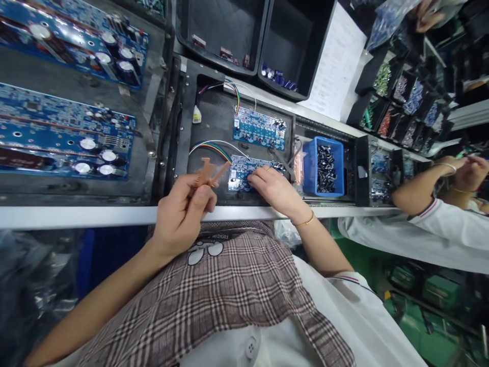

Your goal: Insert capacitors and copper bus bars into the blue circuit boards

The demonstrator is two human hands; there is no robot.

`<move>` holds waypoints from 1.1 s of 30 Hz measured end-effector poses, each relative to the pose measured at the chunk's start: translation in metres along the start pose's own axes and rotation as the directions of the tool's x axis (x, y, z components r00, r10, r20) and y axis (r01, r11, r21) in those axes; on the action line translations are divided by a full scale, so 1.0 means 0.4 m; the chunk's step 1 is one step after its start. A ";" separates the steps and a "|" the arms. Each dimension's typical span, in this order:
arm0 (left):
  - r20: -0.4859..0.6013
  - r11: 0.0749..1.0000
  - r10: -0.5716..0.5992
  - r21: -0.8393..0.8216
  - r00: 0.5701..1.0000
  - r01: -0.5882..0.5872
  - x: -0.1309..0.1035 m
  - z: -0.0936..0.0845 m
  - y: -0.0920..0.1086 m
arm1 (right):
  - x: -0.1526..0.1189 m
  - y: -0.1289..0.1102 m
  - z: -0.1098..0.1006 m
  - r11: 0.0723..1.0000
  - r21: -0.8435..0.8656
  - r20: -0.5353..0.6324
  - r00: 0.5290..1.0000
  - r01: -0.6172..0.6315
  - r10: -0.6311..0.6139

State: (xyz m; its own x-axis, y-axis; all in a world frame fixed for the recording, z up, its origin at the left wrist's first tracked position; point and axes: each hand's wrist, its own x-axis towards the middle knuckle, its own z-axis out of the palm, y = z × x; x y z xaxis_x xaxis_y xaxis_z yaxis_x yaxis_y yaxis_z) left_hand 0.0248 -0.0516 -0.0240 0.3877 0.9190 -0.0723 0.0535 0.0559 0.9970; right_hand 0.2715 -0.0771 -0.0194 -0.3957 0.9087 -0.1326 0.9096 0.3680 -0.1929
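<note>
My left hand (185,209) is closed around several flat orange-brown plastic pieces (206,172), their notched ends sticking up past the fingers. Beside it, my right hand (278,192) rests over the nearer small blue circuit board (239,176), fingertips bent together down onto its surface. Anything pinched under those fingers is hidden. Coloured wires (214,145) run from this board's left end. Behind it lies a second small blue circuit board (257,127), also wired. Both boards lie in a dark carrier frame (212,114).
Right of the carrier stands a blue bin (311,168) of small black parts, with a pink packet (299,165) beside it. Larger circuit boards (64,135) lie at left. Black trays (229,30) and a paper sheet (336,61) are behind. A co-worker's arm (416,186) reaches in at right.
</note>
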 end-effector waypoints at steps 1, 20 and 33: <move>0.002 1.000 0.010 -0.019 1.000 -0.010 -0.004 -0.002 -0.003 | 0.002 -0.001 -0.003 0.999 0.044 -0.006 1.000 0.001 0.000; 0.083 0.989 -0.075 -0.119 0.994 0.085 0.023 -0.011 -0.004 | -0.008 -0.051 0.083 0.762 0.630 -0.267 0.880 -0.149 0.393; 0.064 0.992 -0.073 -0.103 0.995 0.079 0.025 -0.007 -0.006 | -0.006 -0.060 0.092 0.800 0.575 -0.281 0.877 -0.172 0.391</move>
State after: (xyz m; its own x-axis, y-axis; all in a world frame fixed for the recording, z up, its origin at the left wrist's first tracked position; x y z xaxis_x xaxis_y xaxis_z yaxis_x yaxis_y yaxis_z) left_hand 0.0259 -0.0416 -0.0269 0.4409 0.8855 -0.1465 -0.0108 0.1685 0.9857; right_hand 0.2458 -0.0954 -0.0504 0.0439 0.9957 0.0811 0.7227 0.0244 -0.6907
